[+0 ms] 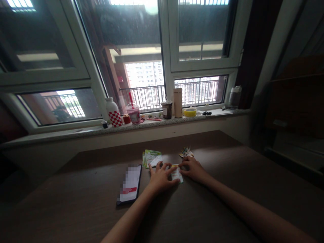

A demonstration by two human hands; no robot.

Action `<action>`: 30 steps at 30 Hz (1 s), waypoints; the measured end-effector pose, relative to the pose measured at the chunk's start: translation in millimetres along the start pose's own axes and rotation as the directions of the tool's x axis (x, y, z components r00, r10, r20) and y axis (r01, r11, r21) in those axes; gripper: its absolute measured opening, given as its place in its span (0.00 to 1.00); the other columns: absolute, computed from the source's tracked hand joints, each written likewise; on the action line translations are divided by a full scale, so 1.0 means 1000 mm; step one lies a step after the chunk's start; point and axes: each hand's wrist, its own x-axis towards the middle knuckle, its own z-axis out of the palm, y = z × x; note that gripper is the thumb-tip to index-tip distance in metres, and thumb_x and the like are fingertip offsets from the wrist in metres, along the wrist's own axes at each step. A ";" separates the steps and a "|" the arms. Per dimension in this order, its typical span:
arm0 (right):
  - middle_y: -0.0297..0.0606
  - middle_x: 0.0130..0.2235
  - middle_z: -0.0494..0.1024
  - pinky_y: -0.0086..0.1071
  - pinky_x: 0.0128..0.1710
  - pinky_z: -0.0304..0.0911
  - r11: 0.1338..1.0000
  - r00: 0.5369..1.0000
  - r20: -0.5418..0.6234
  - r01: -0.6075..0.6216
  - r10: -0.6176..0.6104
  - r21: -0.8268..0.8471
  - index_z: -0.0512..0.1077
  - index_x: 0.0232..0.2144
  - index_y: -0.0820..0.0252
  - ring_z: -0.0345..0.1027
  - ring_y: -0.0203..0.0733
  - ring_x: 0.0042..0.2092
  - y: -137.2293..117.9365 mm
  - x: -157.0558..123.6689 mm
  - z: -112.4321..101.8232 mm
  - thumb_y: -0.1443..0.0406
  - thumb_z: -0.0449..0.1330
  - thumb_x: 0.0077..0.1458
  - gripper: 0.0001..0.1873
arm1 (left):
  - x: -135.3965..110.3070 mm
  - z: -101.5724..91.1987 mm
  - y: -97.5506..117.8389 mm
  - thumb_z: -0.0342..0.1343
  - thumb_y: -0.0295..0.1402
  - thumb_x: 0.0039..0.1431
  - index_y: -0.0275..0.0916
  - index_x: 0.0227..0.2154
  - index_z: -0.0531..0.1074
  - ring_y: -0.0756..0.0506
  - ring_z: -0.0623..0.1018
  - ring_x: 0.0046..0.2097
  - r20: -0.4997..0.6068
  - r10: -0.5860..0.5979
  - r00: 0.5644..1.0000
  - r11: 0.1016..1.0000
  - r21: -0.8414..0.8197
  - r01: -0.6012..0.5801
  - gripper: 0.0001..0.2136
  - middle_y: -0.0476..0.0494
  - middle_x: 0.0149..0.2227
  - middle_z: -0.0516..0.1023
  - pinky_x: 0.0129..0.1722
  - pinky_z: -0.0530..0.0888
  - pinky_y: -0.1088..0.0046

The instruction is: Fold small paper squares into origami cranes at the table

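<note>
A small packet (176,175), white and green with a yellow top edge and fine print, lies flat on the table between my hands. My left hand (161,177) rests over its left side with fingers spread, thumb near its lower edge. At the packet's upper right corner, my right hand (193,169) has its fingers bent and its thumb and fingertips closed on the edge. Several green and white printed packets (151,156) form a stack beyond my left fingers. Behind my right hand sits a small pile of torn-looking colourful scraps (186,152).
A phone (130,185) with a lit screen lies left of my left hand. On the windowsill (98,133) stand a checkered bottle (113,113), a pink drink cup (133,113), a dark drink cup (166,110), a tan flask (178,103), yellow tape (190,112) and scissors (207,113).
</note>
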 end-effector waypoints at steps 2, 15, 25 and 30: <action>0.43 0.47 0.73 0.41 0.55 0.59 1.000 1.000 0.021 0.010 -0.010 0.008 0.80 0.41 0.52 0.65 0.49 0.52 0.001 0.000 -0.001 0.59 0.67 0.49 0.15 | 0.000 0.000 0.000 0.50 0.61 0.53 0.66 0.59 0.61 0.27 0.50 0.68 0.008 -0.006 1.000 1.000 0.002 0.006 0.30 0.52 0.64 0.63 0.57 0.25 0.28; 0.46 0.53 0.68 0.42 0.60 0.56 0.997 0.992 0.106 0.067 -0.072 0.049 0.76 0.50 0.55 0.62 0.51 0.57 0.006 -0.007 -0.007 0.59 0.69 0.44 0.28 | -0.001 0.001 0.001 0.49 0.61 0.54 0.67 0.60 0.60 0.26 0.50 0.68 -0.003 -0.007 1.000 1.000 0.006 0.007 0.29 0.52 0.64 0.63 0.56 0.26 0.26; 0.48 0.58 0.64 0.45 0.63 0.53 0.993 0.980 0.177 0.071 -0.087 0.093 0.71 0.56 0.56 0.58 0.54 0.60 0.003 -0.014 -0.012 0.58 0.71 0.39 0.39 | -0.001 -0.001 0.001 0.50 0.60 0.53 0.66 0.60 0.60 0.26 0.50 0.68 0.018 -0.012 1.000 1.000 -0.003 0.012 0.30 0.52 0.65 0.62 0.56 0.29 0.25; 0.49 0.58 0.64 0.46 0.63 0.53 0.991 0.979 0.177 0.081 -0.100 0.107 0.71 0.56 0.57 0.58 0.55 0.61 0.004 -0.016 -0.014 0.56 0.72 0.39 0.39 | -0.002 -0.001 0.001 0.49 0.61 0.54 0.66 0.60 0.60 0.27 0.49 0.68 0.019 -0.014 1.000 1.000 -0.016 0.014 0.30 0.51 0.65 0.62 0.57 0.27 0.27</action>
